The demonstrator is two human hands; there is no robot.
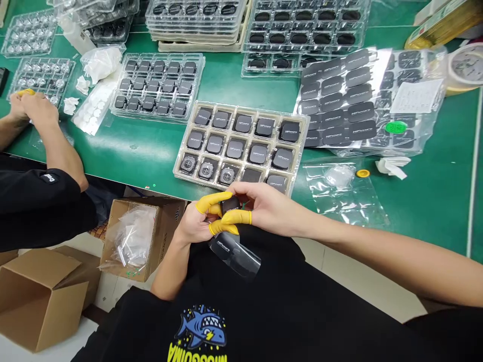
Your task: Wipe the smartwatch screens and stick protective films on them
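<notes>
My left hand (194,222), with yellow finger cots, is closed around a small dark smartwatch body (231,205) in front of my chest. From the other side, the fingers of my right hand (262,205) pinch the same watch; its thumb wears a yellow cot. A curved clear film with a black printed label (236,254) hangs below my left fingers; where it is attached is hidden. Just beyond my hands lies a tray (241,143) of watch bodies. Most show black printed covers, a few in the near row show round sensor backs, and one near-row pocket shows a plain dark bottom.
Sheets of black labels (341,100) lie right of the tray, near a clear bag (343,193) and a yellow ring (363,173). More filled trays (156,85) stand behind. At left, a co-worker's hands (37,108) are busy. Cardboard boxes (162,241) stand below the table edge.
</notes>
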